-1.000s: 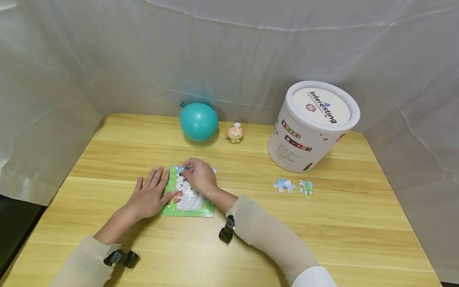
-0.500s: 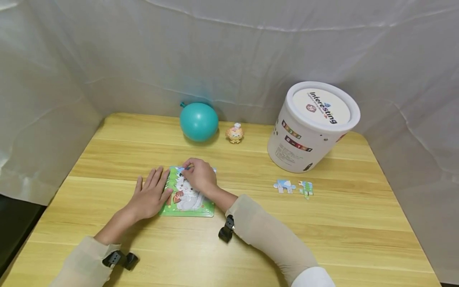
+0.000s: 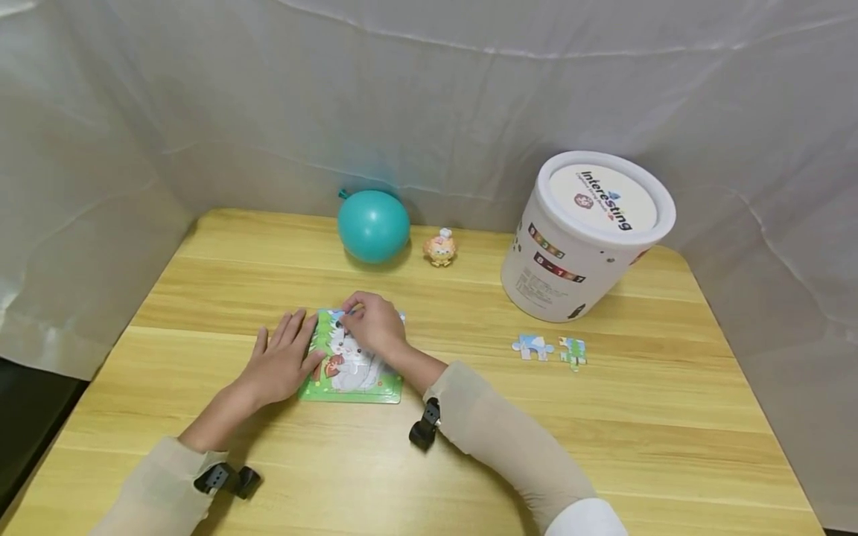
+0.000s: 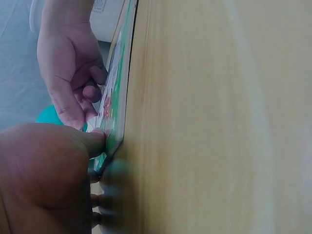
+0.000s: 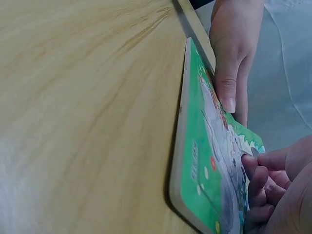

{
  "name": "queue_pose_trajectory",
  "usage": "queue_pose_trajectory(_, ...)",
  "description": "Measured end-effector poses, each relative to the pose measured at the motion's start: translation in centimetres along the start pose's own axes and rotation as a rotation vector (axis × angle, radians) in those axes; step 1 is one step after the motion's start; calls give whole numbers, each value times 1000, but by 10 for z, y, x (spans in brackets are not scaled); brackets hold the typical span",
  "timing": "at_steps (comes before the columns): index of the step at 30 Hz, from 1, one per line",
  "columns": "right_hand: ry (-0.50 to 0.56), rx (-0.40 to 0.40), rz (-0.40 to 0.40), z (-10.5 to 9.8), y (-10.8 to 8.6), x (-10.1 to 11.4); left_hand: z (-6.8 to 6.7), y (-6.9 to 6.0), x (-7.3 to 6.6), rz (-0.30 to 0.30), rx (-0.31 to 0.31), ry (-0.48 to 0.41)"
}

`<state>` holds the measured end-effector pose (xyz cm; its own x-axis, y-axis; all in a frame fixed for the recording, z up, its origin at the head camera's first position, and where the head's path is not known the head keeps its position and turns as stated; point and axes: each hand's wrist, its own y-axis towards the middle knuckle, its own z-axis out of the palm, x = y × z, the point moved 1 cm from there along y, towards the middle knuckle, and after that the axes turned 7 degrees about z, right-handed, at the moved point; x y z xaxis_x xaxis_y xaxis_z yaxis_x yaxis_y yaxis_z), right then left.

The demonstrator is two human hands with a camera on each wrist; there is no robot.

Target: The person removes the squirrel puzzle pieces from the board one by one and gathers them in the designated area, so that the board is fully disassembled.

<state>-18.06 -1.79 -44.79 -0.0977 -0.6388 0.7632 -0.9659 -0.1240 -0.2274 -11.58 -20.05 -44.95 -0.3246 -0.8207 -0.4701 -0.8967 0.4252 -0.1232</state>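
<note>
A small jigsaw board [image 3: 365, 376] with a green border and a grey-and-white squirrel-like animal lies flat on the table. My left hand [image 3: 278, 368] rests at its left side with straight, spread fingers, the thumb on the board's edge. Over the upper part of the picture, my right hand [image 3: 377, 327] pinches a puzzle piece [image 5: 255, 152] between thumb and forefinger, low against the board. Most of that piece is hidden by the fingers. In the right wrist view the other right fingers are curled above the board.
Two loose puzzle pieces, one blue and white [image 3: 532, 347] and one green and blue [image 3: 573, 351], lie at the right. Behind them stands a white tub [image 3: 556, 275]. A teal balloon [image 3: 373, 227] and a small orange figurine [image 3: 439, 249] sit at the back.
Almost nothing differs. Both hands keep their places on the board, and the right fingers shift only slightly at the upper part of the picture.
</note>
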Motion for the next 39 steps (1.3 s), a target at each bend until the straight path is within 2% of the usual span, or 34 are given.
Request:
queue_pose_trajectory(9,57,22,53,-7,6,8,-2,2,-1,-8,14,19)
queue_pose_trajectory(13,101,61,64,-14,7,7,-1,1,-3,-4,12,25)
queue_pose_trajectory(22,221,144,27,-37,0,-6,1,1,0,-9,9,31)
queue_pose_trajectory(30,201,172,-37,-76,-12,-43,1,0,-2,-6,13,11)
queue_pose_trajectory(39,167,177,-43,-124,-29,-89,-1,-1,-2,-2,14,20)
